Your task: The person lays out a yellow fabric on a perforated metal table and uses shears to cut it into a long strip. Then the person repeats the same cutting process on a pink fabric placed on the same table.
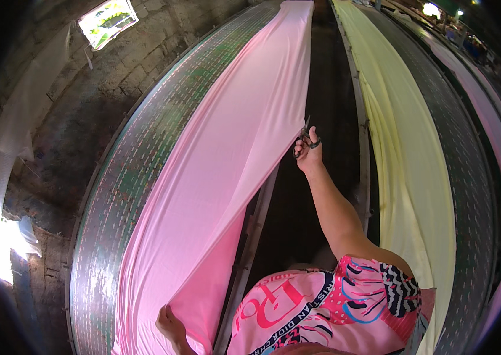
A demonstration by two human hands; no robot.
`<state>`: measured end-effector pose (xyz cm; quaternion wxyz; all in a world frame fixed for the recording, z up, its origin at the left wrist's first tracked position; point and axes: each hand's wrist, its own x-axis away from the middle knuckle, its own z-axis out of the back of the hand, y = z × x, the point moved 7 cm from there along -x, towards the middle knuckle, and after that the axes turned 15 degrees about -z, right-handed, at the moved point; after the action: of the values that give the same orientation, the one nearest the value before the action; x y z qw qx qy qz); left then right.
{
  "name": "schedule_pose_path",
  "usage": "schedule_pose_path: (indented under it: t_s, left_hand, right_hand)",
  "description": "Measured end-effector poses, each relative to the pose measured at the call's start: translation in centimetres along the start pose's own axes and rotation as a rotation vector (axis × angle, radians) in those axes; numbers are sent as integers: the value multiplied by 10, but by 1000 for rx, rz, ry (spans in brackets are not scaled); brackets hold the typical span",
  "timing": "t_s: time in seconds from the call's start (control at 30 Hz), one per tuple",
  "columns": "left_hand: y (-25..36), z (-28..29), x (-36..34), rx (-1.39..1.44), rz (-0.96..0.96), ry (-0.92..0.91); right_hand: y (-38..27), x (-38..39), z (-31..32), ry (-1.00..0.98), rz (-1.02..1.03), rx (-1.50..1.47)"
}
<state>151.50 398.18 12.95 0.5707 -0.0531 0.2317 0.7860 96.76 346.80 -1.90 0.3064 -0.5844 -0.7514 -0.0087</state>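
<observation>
A long pink fabric lies along the table on my left, its right edge lifted and folded over. My left hand, low in the view, is closed on that edge in a pinch. Farther off, my right hand grips a pair of dark scissors by the handles, with fingers through the loops. The blades point away from me and touch or nearly touch the fabric's right edge. I cannot tell whether the blades are parted or have cut into the cloth.
A long green printing table with rows of pale marks runs under the pink fabric. A yellow fabric covers part of another table on the right, beyond a dark aisle. The block wall at left has a bright window opening.
</observation>
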Motion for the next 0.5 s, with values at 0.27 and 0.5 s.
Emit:
schedule_pose_path:
  t_s: [0.27,0.5]
  left_hand:
    - [-4,-22,-16,12,17,38]
    - [-47,-34,-2,-4,185,126]
  right_hand:
    - [-26,-10,-14,-41,81,43]
    - [-29,-68,-1,-4,-2,-2]
